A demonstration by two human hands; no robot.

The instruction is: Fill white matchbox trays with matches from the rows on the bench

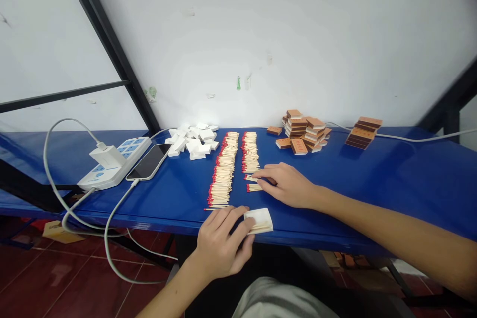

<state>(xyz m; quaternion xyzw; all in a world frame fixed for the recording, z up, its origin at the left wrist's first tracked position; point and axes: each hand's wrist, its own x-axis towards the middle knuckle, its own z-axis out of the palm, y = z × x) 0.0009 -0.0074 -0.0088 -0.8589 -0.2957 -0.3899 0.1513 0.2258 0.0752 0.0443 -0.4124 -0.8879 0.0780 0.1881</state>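
Note:
My left hand [225,241] is closed on a small white matchbox tray [261,218] at the front edge of the table. A few pale sticks show inside that tray. Thumb and fingers together, my right hand [288,184] pinches at some matches [254,177] at the near end of the right row. Just below its fingertips lies a small group of matches [254,188]. The right row of red-tipped matches [250,151] runs toward the wall. Beside it on the left is a longer row of matches [225,169].
White trays [194,139] lie heaped at the back left. Filled matchboxes [298,131] are stacked back right, near brown matchbox sleeves [363,132]. A phone [148,161] and a power strip [115,164] with looping white cables occupy the left side of the blue table [410,184].

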